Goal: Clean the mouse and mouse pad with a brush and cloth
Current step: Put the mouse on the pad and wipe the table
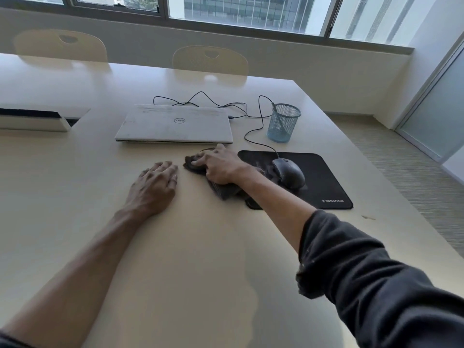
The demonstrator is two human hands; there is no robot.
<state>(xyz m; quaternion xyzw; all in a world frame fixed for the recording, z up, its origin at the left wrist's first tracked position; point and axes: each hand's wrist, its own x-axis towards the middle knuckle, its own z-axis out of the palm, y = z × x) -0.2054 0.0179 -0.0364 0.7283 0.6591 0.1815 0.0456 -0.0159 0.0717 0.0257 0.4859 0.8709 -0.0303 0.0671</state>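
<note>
Head view: blue mesh cup (283, 123) holds a brush (275, 112).

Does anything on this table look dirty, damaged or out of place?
Yes. The mouse pad has pale dusty smears left of the mouse, and the closed laptop lid looks smudged. A small speck lies beside the pad.

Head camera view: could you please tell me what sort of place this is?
Probably an office meeting room: a long table with chairs opposite, a closed laptop, and windows facing another building.
</note>
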